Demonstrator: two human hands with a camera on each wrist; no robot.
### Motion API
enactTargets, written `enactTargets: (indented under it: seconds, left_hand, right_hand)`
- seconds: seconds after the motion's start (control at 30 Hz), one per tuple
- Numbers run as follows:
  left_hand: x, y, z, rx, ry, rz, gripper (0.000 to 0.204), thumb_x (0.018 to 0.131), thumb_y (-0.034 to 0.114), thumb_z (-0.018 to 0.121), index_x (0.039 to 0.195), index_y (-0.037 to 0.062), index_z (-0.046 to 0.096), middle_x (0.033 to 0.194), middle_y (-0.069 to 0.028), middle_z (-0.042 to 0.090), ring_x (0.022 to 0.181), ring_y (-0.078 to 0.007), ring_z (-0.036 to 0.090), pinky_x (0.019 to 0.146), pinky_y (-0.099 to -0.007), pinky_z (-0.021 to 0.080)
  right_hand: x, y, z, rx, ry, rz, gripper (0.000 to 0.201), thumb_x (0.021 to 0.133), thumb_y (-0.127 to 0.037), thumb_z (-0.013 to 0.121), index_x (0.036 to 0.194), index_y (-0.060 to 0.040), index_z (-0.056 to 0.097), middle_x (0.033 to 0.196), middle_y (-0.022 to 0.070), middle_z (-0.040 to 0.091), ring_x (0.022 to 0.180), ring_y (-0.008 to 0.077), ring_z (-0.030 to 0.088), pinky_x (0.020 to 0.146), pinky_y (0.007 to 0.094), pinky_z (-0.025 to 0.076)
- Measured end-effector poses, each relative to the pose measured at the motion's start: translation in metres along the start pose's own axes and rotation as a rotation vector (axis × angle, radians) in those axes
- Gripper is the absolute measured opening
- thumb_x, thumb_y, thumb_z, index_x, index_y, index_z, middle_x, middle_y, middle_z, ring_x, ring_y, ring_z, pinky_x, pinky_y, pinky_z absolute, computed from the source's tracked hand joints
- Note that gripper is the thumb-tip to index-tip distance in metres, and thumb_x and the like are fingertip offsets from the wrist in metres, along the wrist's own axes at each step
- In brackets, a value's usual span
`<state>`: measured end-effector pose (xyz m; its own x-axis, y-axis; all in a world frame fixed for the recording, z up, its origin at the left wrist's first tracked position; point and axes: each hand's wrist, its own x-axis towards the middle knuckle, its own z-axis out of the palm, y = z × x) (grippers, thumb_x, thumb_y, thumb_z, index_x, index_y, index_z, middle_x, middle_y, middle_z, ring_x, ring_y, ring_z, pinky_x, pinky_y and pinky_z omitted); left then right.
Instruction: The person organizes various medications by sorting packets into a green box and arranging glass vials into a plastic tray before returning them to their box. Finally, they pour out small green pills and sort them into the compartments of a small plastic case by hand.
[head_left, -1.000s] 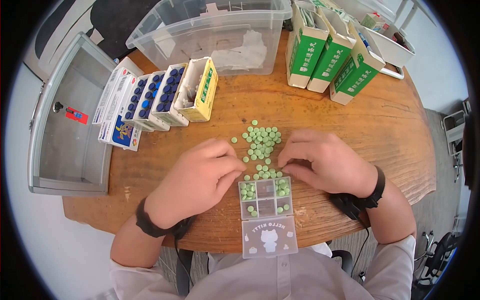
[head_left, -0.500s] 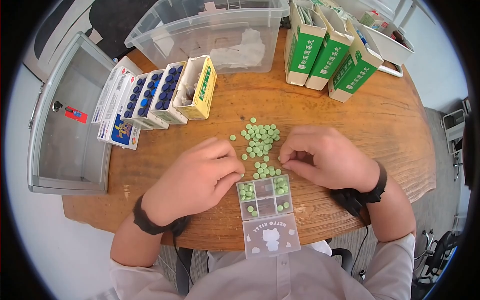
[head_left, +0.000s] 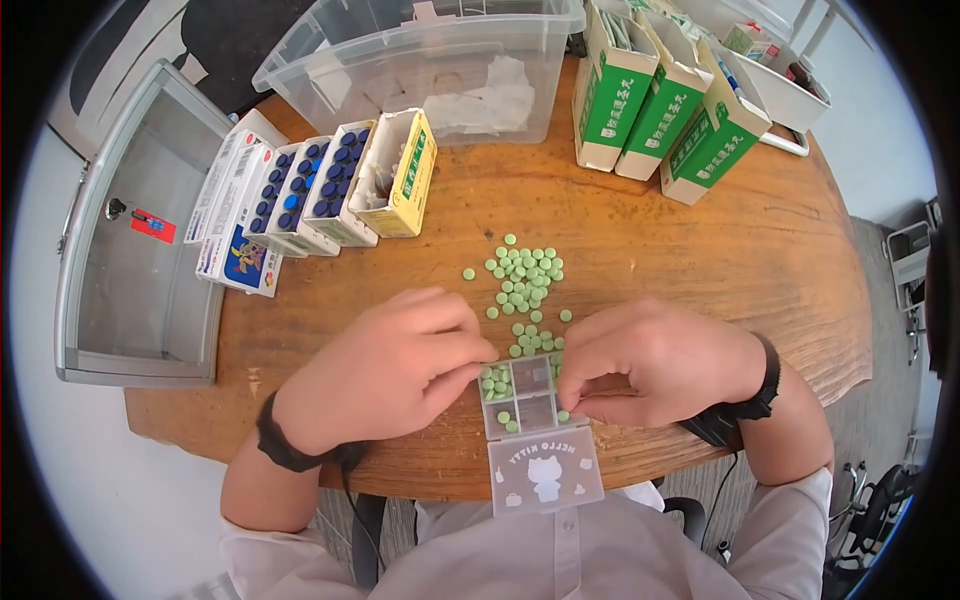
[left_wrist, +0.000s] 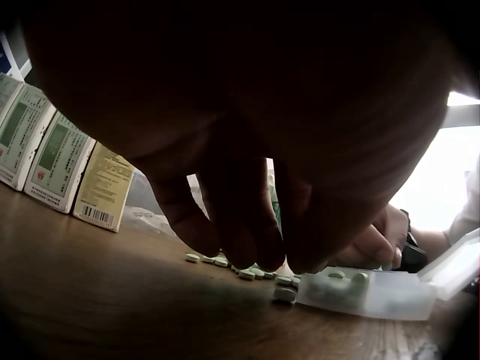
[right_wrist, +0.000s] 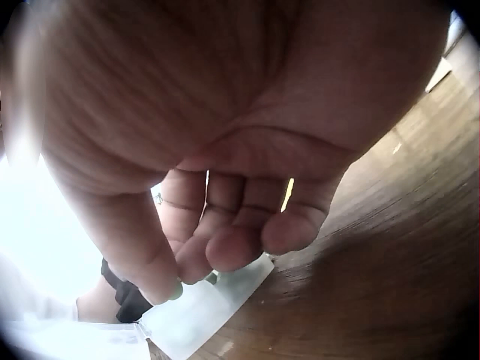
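The translucent pill box [head_left: 534, 416] lies with its printed lid [head_left: 547, 470] folded open toward the person. Green tablets sit in its upper left and lower left compartments; the two middle ones are bare. The left hand [head_left: 385, 365] has loosely bent fingers, tips at the box's upper left corner. Over the right compartments, partly hiding them, the right hand [head_left: 655, 365] pinches a green tablet [right_wrist: 177, 289] between thumb and finger. Loose green tablets [head_left: 520, 270] spread beyond the box, and one tablet [left_wrist: 284, 294] lies beside its corner in the left wrist view.
Opened cartons of blue-capped vials [head_left: 290, 202] and a yellow box [head_left: 408, 190] stand at the back left, beside a glass-fronted case [head_left: 150, 270]. Behind is a clear plastic bin [head_left: 440, 70]. Green-and-white cartons [head_left: 612, 110] stand at the back right of the wooden table [head_left: 740, 260].
The right hand has come down from beside the loose tablets to over the box's right compartments. The left hand has shifted slightly right, to the box's corner.
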<state>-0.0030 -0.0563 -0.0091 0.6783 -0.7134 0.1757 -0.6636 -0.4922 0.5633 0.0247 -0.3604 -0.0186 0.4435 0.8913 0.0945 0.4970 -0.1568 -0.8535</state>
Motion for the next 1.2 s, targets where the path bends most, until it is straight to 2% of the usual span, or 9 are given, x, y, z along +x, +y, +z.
enactTargets:
  seconds: [0.23,0.57,0.67,0.73,0.83,0.93,1.0,1.03,1.2]
  left_hand:
    - [-0.001,-0.005,-0.006,-0.052,-0.08,-0.073,0.022,0.087,0.002,0.084,0.109,0.006,0.083,0.098,-0.0077,0.07,0.088,-0.0298,0.069,0.076,-0.0388,0.056]
    - [-0.002,-0.002,-0.003,0.076,-0.018,-0.086,0.011,0.085,0.002,0.081,0.096,0.0057,0.079,0.092,-0.0077,0.073,0.083,-0.0294,0.071,0.072,-0.0395,0.058]
    - [-0.003,0.007,-0.004,-0.023,-0.022,-0.023,0.013,0.084,0.002,0.083,0.095,0.0073,0.079,0.092,-0.0058,0.075,0.083,-0.027,0.073,0.07,-0.038,0.059]
    - [-0.003,0.013,-0.001,-0.138,-0.027,0.037,0.014,0.084,0.002,0.084,0.095,0.0081,0.08,0.092,-0.0049,0.075,0.083,-0.0255,0.073,0.07,-0.0373,0.059]
    - [-0.003,0.017,0.002,-0.21,-0.131,0.083,0.015,0.083,0.004,0.087,0.095,0.0094,0.08,0.092,-0.0032,0.076,0.084,-0.0232,0.074,0.071,-0.0366,0.059]
    - [0.0,0.014,-0.001,-0.153,-0.074,0.028,0.017,0.088,0.002,0.084,0.103,0.0094,0.082,0.095,-0.0045,0.075,0.081,-0.0236,0.072,0.072,-0.0366,0.059]
    - [0.002,0.009,0.003,-0.089,0.071,-0.118,0.027,0.09,-0.005,0.077,0.112,0.0093,0.083,0.102,-0.0064,0.072,0.087,-0.0249,0.072,0.076,-0.0364,0.059]
    - [0.003,0.005,0.007,-0.088,0.071,-0.117,0.027,0.09,-0.005,0.077,0.112,0.0093,0.083,0.102,-0.0064,0.072,0.087,-0.0249,0.072,0.076,-0.0364,0.059]
    - [0.007,-0.005,0.012,0.068,-0.028,0.056,0.035,0.088,-0.006,0.076,0.118,0.0093,0.083,0.108,-0.0067,0.068,0.098,-0.0263,0.068,0.082,-0.0386,0.057]
  right_hand:
    - [-0.001,0.003,0.002,-0.025,-0.006,-0.01,0.012,0.088,-0.001,0.084,0.097,-0.0064,0.077,0.091,0.0065,0.074,0.085,0.0305,0.073,0.072,0.0411,0.057]
    - [-0.001,0.001,0.001,-0.044,0.025,-0.051,0.009,0.089,-0.003,0.081,0.096,-0.0066,0.076,0.089,0.008,0.072,0.083,0.0298,0.073,0.072,0.0408,0.058]
    - [0.001,-0.003,-0.006,-0.044,0.096,0.056,0.01,0.089,-0.004,0.08,0.098,-0.0064,0.077,0.093,0.0092,0.073,0.085,0.0315,0.073,0.073,0.0415,0.059]
    - [0.003,0.006,-0.003,-0.216,0.362,0.072,0.012,0.089,-0.004,0.08,0.1,-0.0058,0.077,0.097,0.0111,0.073,0.088,0.0341,0.073,0.077,0.0437,0.06]
    - [0.002,0.017,-0.003,-0.347,0.398,0.04,0.017,0.089,-0.003,0.082,0.106,-0.0044,0.079,0.104,0.0112,0.073,0.092,0.0332,0.073,0.079,0.0427,0.059]
    - [0.0,0.018,-0.004,-0.348,0.32,0.099,0.018,0.089,-0.003,0.082,0.106,-0.004,0.078,0.104,0.0112,0.072,0.091,0.0327,0.073,0.078,0.0418,0.059]
    - [0.0,0.012,-0.007,-0.321,0.293,0.156,0.016,0.089,-0.004,0.082,0.104,-0.0048,0.078,0.103,0.012,0.072,0.094,0.0347,0.073,0.081,0.0436,0.059]
    - [0.0,0.01,-0.008,-0.293,0.266,0.214,0.014,0.089,-0.006,0.081,0.103,-0.0056,0.077,0.103,0.0128,0.072,0.097,0.0367,0.073,0.084,0.0454,0.059]
    - [0.002,0.01,-0.005,-0.279,0.271,0.155,0.013,0.089,-0.005,0.08,0.102,-0.0056,0.076,0.103,0.0129,0.073,0.096,0.0371,0.073,0.084,0.0453,0.059]
